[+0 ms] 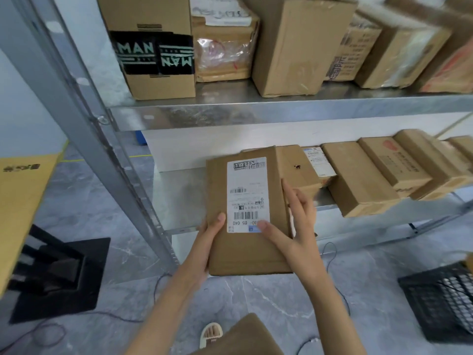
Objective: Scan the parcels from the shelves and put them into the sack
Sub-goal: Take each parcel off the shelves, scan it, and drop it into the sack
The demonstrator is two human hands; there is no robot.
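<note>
Parcel (245,216), flat brown cardboard, white barcode label, fingers of both hands gripping it.

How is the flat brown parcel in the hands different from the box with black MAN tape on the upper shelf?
The flat brown cardboard parcel is thin and held by the left hand and right hand; the tall brown box with black MAN tape stands on the shelf. The parcel shows a white label; the box shows none. Both are cardboard.

Both forearms are bare, with no sleeves, and the left hand (208,242) and right hand (289,226) wear nothing. One foot wears a white open-toed slipper (211,334). Brown trousers (245,336) cover the leg.
</note>
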